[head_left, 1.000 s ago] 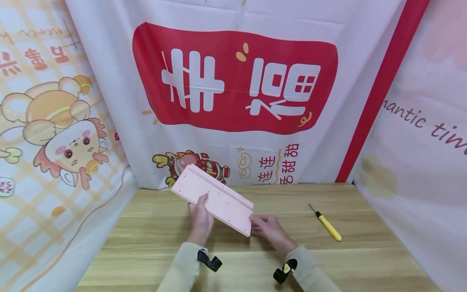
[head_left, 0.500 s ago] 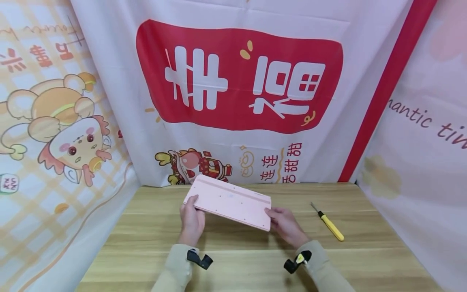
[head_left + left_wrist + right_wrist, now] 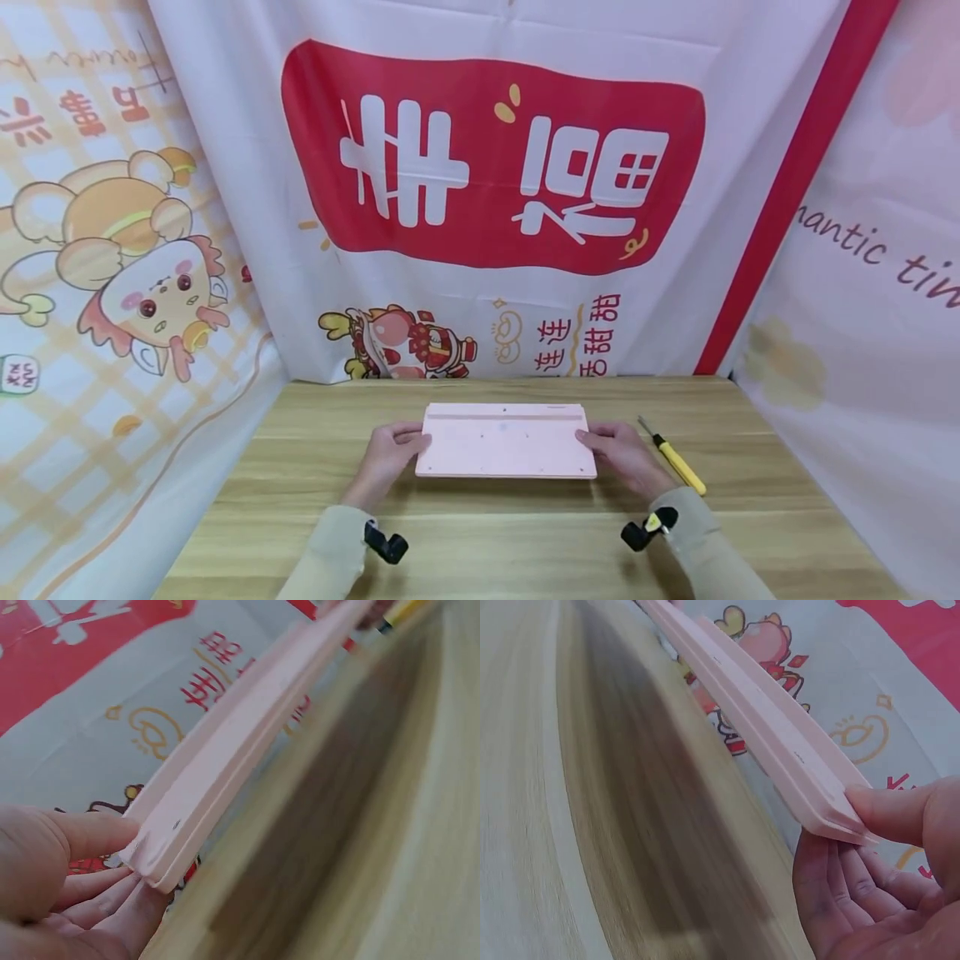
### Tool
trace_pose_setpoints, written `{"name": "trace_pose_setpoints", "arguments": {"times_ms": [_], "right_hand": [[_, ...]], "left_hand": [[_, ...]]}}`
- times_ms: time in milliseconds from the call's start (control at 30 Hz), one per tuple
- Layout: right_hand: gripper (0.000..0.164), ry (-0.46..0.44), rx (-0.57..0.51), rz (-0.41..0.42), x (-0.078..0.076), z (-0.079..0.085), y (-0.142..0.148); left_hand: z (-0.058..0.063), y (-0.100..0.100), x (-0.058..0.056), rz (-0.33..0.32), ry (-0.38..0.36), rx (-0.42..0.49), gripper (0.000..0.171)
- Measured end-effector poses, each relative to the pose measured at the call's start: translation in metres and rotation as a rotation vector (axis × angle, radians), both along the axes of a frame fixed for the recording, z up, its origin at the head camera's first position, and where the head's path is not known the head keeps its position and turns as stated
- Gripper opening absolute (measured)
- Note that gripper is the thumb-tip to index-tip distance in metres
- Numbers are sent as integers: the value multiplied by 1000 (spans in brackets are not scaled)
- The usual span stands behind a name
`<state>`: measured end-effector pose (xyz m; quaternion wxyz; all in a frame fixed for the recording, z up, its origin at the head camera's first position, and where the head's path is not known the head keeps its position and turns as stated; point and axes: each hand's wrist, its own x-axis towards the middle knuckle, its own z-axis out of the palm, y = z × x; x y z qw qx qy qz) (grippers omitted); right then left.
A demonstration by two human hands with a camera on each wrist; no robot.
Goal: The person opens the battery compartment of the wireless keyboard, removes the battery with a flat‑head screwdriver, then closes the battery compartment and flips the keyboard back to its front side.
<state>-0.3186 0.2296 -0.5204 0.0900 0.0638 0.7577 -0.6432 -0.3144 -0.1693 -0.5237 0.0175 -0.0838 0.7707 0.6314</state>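
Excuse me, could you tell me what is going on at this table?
A person is holding a flat pink panel just above the wooden table, with the left hand gripping one short end and the right hand the other. Small dark spots dot the face turned toward the person. A yellow-handled screwdriver lies on the table to the right of the right hand, not in use.

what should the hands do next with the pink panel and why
I'd probably lower the pink panel gently onto the table: the left hand and the right hand hold its opposite ends, and both wrist views show it raised above the table, with a dark shadow below.
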Motion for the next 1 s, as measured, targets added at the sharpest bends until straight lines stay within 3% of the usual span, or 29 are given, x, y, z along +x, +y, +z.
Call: {"name": "trace_pose_setpoints", "arguments": {"times_ms": [267,533,700,1000], "right_hand": [[36,43,312,-14,1,-10,5],[20,96,416,-53,2,-15,-1],[15,114,499,-49,1,-15,-3],[27,189,632,24,3,-18,-9]], "left_hand": [[-18,2,5,-38,29,-166,27],[-21,6,6,-16,19,-264,22],[-21,8,5,-28,63,-328,17],[-24,8,9,-69,144,-499,6]]}}
